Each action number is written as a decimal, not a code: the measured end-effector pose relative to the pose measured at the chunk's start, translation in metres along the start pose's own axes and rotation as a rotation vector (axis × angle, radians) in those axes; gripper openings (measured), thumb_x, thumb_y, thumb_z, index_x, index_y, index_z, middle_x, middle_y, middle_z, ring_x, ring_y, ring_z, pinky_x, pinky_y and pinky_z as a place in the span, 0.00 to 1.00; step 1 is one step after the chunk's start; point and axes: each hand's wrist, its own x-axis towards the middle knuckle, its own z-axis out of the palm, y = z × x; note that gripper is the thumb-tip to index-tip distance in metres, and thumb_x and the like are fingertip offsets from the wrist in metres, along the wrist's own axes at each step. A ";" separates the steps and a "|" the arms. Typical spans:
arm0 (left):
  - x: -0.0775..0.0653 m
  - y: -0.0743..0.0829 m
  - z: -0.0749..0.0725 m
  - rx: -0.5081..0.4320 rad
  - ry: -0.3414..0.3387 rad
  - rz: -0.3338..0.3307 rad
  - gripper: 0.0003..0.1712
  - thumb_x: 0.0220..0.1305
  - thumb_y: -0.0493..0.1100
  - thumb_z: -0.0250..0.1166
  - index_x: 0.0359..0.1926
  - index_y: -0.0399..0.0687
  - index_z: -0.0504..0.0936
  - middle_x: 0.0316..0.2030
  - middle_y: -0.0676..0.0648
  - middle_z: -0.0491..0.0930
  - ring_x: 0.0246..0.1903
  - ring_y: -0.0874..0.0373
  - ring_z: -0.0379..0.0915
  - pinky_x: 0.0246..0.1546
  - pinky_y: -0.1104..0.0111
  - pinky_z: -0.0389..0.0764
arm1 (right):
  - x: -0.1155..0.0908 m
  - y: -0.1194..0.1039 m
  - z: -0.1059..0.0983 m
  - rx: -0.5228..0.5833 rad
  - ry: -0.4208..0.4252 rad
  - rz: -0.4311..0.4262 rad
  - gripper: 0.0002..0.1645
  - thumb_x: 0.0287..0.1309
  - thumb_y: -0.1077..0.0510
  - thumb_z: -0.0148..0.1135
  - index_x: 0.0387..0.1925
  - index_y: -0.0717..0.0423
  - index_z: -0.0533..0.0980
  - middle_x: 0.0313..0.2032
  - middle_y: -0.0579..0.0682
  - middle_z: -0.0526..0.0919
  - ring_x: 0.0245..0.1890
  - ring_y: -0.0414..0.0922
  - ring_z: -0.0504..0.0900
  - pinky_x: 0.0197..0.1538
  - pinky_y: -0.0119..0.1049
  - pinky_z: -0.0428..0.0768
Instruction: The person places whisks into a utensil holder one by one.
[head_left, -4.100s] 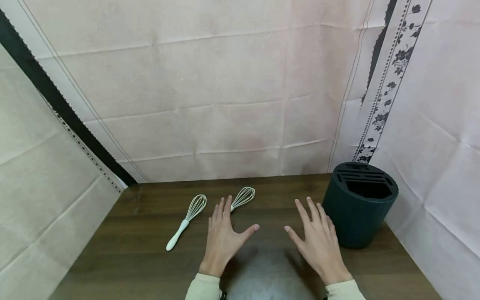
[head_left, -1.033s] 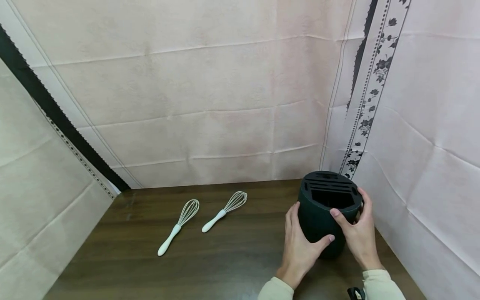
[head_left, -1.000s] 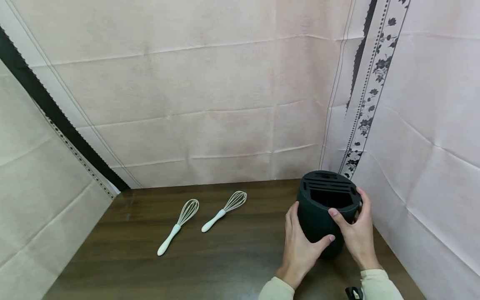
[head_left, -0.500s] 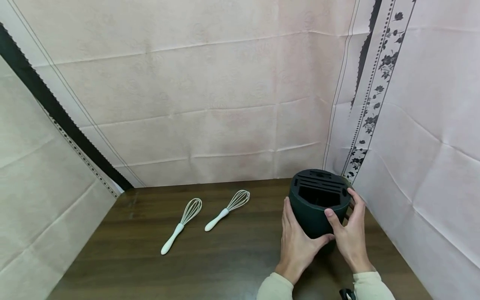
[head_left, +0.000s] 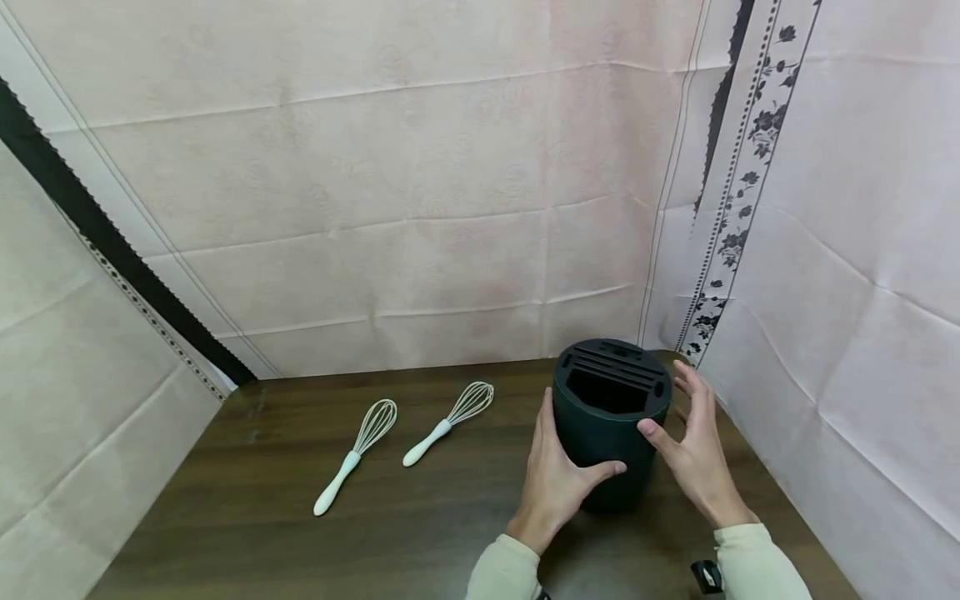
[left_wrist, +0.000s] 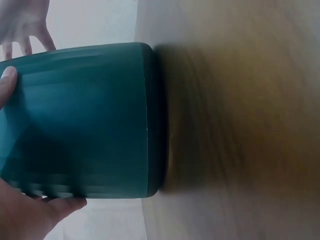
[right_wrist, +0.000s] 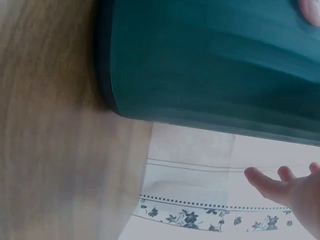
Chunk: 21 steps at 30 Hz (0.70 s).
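Note:
A dark green cylindrical knife holder, with slots and a rectangular opening in its top, stands upright on the brown table. My left hand lies along its left side, fingers fairly straight and thumb in front; contact is hard to judge. To its right is my right hand, fingers spread; the right wrist view shows those fingers apart from the wall. Left of the holder lie two whisks with pale handles: a nearer whisk and a farther whisk.
The wooden table meets a pale cloth backdrop at the back. Cloth also hangs on both sides; a flower-patterned band runs down behind the holder. A black strap device is on the right wrist.
Both hands first hovered apart, then took hold of the knife holder. It has shifted left across the table. The right fingers have since come away from it; the whisks lie as before.

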 end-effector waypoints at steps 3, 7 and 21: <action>0.004 -0.004 -0.008 -0.001 -0.018 0.015 0.78 0.44 0.67 0.85 0.85 0.70 0.42 0.83 0.56 0.52 0.77 0.54 0.57 0.74 0.46 0.65 | 0.007 0.003 0.004 -0.005 -0.041 -0.027 0.58 0.65 0.50 0.72 0.84 0.35 0.47 0.83 0.54 0.45 0.78 0.63 0.49 0.70 0.78 0.56; 0.009 -0.012 -0.017 0.005 -0.054 0.054 0.77 0.45 0.67 0.85 0.85 0.71 0.41 0.82 0.55 0.52 0.77 0.54 0.57 0.74 0.46 0.65 | 0.013 0.005 0.012 0.015 -0.059 -0.056 0.60 0.61 0.51 0.76 0.84 0.38 0.49 0.83 0.54 0.45 0.79 0.62 0.50 0.70 0.79 0.54; 0.022 -0.021 -0.041 0.022 -0.199 0.063 0.75 0.49 0.68 0.82 0.84 0.76 0.38 0.83 0.61 0.48 0.79 0.54 0.52 0.75 0.41 0.62 | 0.011 -0.004 0.033 0.082 -0.032 0.009 0.55 0.61 0.56 0.75 0.82 0.45 0.54 0.83 0.54 0.49 0.77 0.61 0.57 0.72 0.74 0.59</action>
